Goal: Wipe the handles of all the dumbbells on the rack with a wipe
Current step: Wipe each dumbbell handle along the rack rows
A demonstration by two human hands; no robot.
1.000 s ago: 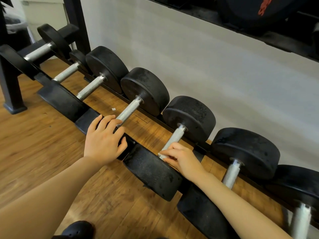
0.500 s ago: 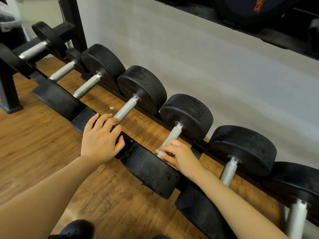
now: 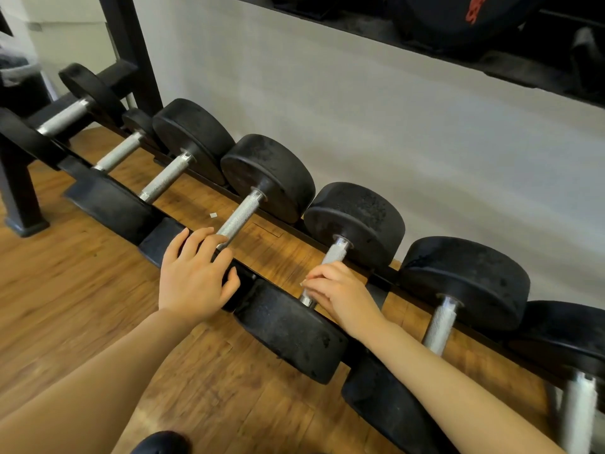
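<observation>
A row of black round-headed dumbbells with knurled steel handles lies across a low black rack [image 3: 386,276]. My right hand [image 3: 340,296] is closed around the near half of one handle [image 3: 335,253], close to that dumbbell's front head [image 3: 291,332]. Only a pale sliver shows at my fingertips, so I cannot make out the wipe. My left hand [image 3: 193,276] rests palm down with fingers spread on the front head of the neighbouring dumbbell to the left, at the near end of its handle [image 3: 239,214].
Further dumbbells continue left [image 3: 167,175] and right [image 3: 442,322] along the rack. A black upright post [image 3: 131,50] stands at the far left, and an upper shelf [image 3: 491,37] overhangs the white wall. The floor is wood, with a small white scrap [image 3: 213,214] under the rack.
My right hand has edged a little up the handle toward the far head. My left hand has stayed where it was. The view has shifted slightly.
</observation>
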